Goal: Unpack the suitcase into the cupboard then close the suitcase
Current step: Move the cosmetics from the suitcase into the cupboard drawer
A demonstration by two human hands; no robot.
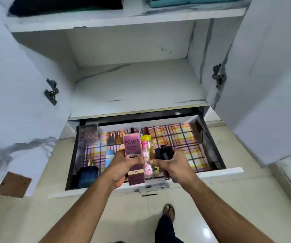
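Left hand (123, 165) – grips pink Pond's carton (131, 146) | right hand (169, 163) – grips black sticks (164, 152) | carton light, crushable; hold mid-body.

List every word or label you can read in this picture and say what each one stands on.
"POND'S": on the tall pink carton held by the left hand.
"IVORY": on the gold band low on that same carton.
Small print on the carton, and the lettering on the clear pink bottle and the yellow-capped bottle: too blurred to read.
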